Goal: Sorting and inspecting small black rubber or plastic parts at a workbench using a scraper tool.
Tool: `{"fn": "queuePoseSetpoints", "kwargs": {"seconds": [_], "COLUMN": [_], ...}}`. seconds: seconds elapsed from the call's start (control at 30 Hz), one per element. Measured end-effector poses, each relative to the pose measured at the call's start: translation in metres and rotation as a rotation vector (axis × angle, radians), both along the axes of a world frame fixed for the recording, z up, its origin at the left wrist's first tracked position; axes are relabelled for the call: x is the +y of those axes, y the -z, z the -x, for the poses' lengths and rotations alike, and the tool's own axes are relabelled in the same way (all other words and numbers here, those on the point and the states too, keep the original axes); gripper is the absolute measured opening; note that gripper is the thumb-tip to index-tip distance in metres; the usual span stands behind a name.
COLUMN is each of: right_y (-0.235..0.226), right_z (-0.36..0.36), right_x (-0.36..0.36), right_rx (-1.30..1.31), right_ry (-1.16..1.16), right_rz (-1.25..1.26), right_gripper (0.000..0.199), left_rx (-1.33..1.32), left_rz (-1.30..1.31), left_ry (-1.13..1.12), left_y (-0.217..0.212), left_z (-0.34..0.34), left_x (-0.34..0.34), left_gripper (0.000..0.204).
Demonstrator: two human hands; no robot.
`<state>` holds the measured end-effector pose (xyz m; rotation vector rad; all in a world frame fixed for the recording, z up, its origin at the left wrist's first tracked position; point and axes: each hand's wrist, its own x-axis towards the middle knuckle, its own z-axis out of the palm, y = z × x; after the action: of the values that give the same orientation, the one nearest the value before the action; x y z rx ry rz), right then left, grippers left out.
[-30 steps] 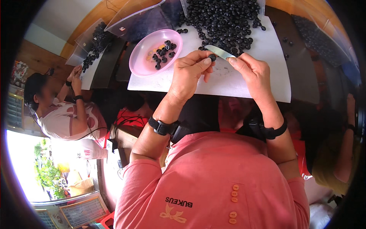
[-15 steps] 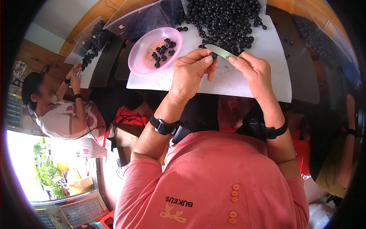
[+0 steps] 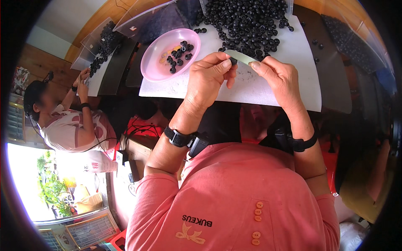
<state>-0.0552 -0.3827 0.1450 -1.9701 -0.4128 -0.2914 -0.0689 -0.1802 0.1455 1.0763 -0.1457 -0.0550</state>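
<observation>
My left hand (image 3: 207, 79) pinches a small round black part (image 3: 233, 61) between thumb and fingertips, over the near part of a white sheet (image 3: 167, 89). In my right hand (image 3: 279, 80), thumb and fingers grip a pale greenish flat strip with a rounded end, like a small blade (image 3: 242, 57). This strip reaches leftward to the black part, close against its top; whether the edge touches it I cannot tell. Just beyond both hands spreads a heap of similar black parts (image 3: 247, 25), round and some with a hole.
To the left, a pink bowl (image 3: 150, 67) holds several black parts and a few yellowish pieces. Clear panels (image 3: 138, 21) stand behind it. Loose black parts lie on the dark table (image 3: 331, 79) at right. At far left another person (image 3: 71, 121) handles black parts at a separate sheet.
Both hands stay nearly in place. My left hand and the black part have shifted very slightly left, and the part has turned a little under the strip.
</observation>
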Motion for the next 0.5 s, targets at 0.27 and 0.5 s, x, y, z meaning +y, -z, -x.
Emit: {"fn": "queuePoseSetpoints", "kwargs": {"seconds": [0.27, 0.5], "right_y": [0.0022, 0.0026], "right_z": [-0.0007, -0.0006], "right_x": [0.0007, -0.0002], "right_rx": [-0.043, -0.054], "right_ry": [-0.011, -0.02], "right_rz": [0.025, 0.042], "right_gripper": [0.04, 0.039], "left_rx": [0.008, -0.028], "left_rz": [0.045, 0.064], "left_ry": [0.037, 0.077], "left_y": [0.0034, -0.0018], "left_z": [-0.001, 0.0022], "left_x": [0.0021, -0.0025], "left_gripper": [0.011, 0.028]}}
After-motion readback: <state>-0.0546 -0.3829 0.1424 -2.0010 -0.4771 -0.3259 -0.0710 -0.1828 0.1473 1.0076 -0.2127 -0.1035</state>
